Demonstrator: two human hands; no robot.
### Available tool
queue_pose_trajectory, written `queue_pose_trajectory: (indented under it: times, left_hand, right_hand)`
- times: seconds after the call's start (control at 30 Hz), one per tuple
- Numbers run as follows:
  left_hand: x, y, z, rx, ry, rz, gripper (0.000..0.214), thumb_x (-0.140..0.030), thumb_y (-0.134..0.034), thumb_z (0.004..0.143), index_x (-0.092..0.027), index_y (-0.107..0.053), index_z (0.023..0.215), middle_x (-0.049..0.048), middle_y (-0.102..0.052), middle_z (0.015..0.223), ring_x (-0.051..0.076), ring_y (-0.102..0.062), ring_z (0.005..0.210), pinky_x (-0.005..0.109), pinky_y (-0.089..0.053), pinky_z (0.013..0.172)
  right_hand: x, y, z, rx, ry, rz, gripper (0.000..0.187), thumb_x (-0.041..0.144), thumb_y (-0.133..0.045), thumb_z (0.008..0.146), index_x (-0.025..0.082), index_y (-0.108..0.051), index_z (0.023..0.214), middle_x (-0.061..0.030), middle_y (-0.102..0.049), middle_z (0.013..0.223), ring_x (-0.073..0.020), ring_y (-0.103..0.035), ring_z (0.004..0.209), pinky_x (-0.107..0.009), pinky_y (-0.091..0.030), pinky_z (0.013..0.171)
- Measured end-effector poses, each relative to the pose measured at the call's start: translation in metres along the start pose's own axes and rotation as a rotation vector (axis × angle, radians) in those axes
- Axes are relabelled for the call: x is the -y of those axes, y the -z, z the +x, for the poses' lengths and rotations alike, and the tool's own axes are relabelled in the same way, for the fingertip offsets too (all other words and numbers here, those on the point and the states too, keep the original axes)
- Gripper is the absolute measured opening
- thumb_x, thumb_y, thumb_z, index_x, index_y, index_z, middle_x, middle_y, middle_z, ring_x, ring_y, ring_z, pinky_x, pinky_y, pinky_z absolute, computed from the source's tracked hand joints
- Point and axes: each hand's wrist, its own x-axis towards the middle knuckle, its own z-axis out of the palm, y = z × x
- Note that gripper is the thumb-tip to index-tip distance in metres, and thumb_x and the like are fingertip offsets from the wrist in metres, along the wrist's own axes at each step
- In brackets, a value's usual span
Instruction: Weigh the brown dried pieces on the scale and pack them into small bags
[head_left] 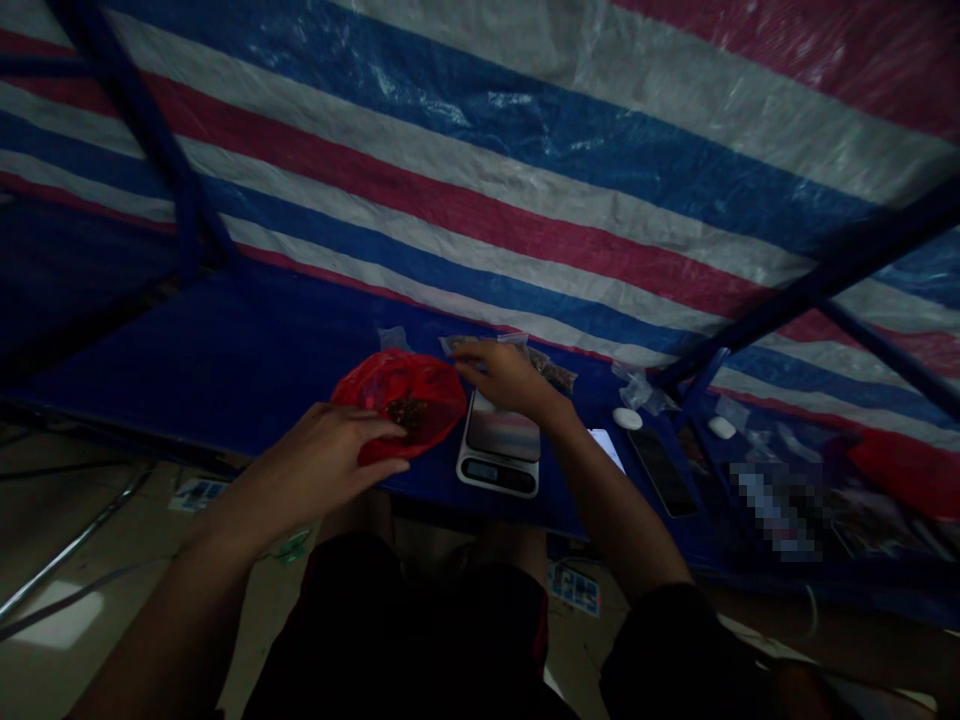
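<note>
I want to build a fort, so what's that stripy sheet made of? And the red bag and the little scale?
The striped sheet looks like woven plastic tarp: it has a fine criss-cross weave and shiny creases. The red bag looks like thin, glossy plastic, because dark bits show through it. The scale is probably hard plastic with a shiny, perhaps metal, top, but the dim light makes that hard to tell.

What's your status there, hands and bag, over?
Left hand on red plastic bag, dark bits inside. Right hand at small clear packets. Digital scale right of bag.
</note>
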Motion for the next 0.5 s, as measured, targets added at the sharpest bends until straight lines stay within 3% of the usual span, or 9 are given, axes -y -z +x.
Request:
queue_pose_trajectory:
  times: [0.1,0.17,0.23,0.3,0.4,0.43,0.5]
  left_hand:
    - [-0.005,0.022,0.022,-0.185,-0.029,-0.112,0.035,-0.051,-0.055,0.103,-0.031,-0.083,0.11,0.0008,-0.084,0.113,0.027,-0.077,0.104,0.04,-0.057,0.099]
    - [0.006,0.033,0.056,-0.304,0.008,-0.16,0.036,-0.043,-0.052,0.104,-0.026,-0.081,0.115,0.0016,-0.083,0.116,0.025,-0.076,0.107,0.038,-0.058,0.1]
    - [0.03,0.036,0.102,-0.331,-0.022,-0.132,0.04,-0.027,-0.05,0.1,-0.021,-0.076,0.129,0.0047,-0.079,0.13,0.024,-0.072,0.121,0.037,-0.053,0.11]
    - [0.06,0.031,0.148,-0.182,-0.083,-0.04,0.051,-0.01,-0.051,0.087,-0.015,-0.074,0.131,0.0092,-0.073,0.142,0.023,-0.064,0.135,0.037,-0.046,0.119]
    - [0.097,0.016,0.191,0.174,-0.103,0.053,0.052,-0.007,-0.061,0.073,-0.021,-0.079,0.119,0.0087,-0.076,0.139,0.024,-0.065,0.133,0.037,-0.046,0.118]
    - [0.104,0.012,0.195,0.234,-0.107,0.074,0.048,-0.009,-0.065,0.071,-0.023,-0.081,0.115,0.0086,-0.076,0.139,0.025,-0.064,0.135,0.038,-0.045,0.117]
    - [0.111,0.004,0.192,0.17,-0.072,0.07,0.041,-0.013,-0.07,0.071,-0.029,-0.082,0.106,0.0063,-0.078,0.136,0.025,-0.065,0.133,0.039,-0.047,0.113]
  right_hand:
    - [-0.015,0.024,-0.017,-0.259,-0.095,0.119,0.028,0.028,-0.059,0.103,0.02,-0.079,0.119,-0.0096,-0.082,0.117,-0.0265,-0.075,0.11,-0.041,-0.057,0.1]
    - [-0.031,0.037,-0.028,-0.368,-0.147,0.154,0.025,0.03,-0.062,0.099,0.02,-0.079,0.115,-0.0094,-0.082,0.115,-0.0262,-0.075,0.107,-0.04,-0.058,0.097]
    - [-0.048,0.041,-0.039,-0.422,-0.207,0.242,0.026,0.033,-0.065,0.097,0.019,-0.079,0.113,-0.0097,-0.083,0.109,-0.0254,-0.076,0.102,-0.039,-0.06,0.093]
    - [-0.061,0.037,-0.049,-0.409,-0.246,0.335,0.027,0.038,-0.069,0.094,0.019,-0.079,0.111,-0.0096,-0.083,0.108,-0.0253,-0.077,0.101,-0.039,-0.061,0.092]
    - [-0.077,0.023,-0.065,-0.389,-0.272,0.437,0.032,0.044,-0.073,0.091,0.021,-0.078,0.112,-0.0093,-0.083,0.111,-0.0265,-0.078,0.103,-0.042,-0.062,0.097]
    - [-0.081,0.019,-0.07,-0.387,-0.281,0.45,0.033,0.045,-0.073,0.091,0.021,-0.077,0.113,-0.0095,-0.083,0.112,-0.027,-0.078,0.104,-0.044,-0.061,0.098]
    - [-0.09,0.011,-0.078,-0.37,-0.295,0.459,0.033,0.045,-0.072,0.092,0.022,-0.076,0.115,-0.0101,-0.083,0.115,-0.0281,-0.078,0.108,-0.046,-0.06,0.101]
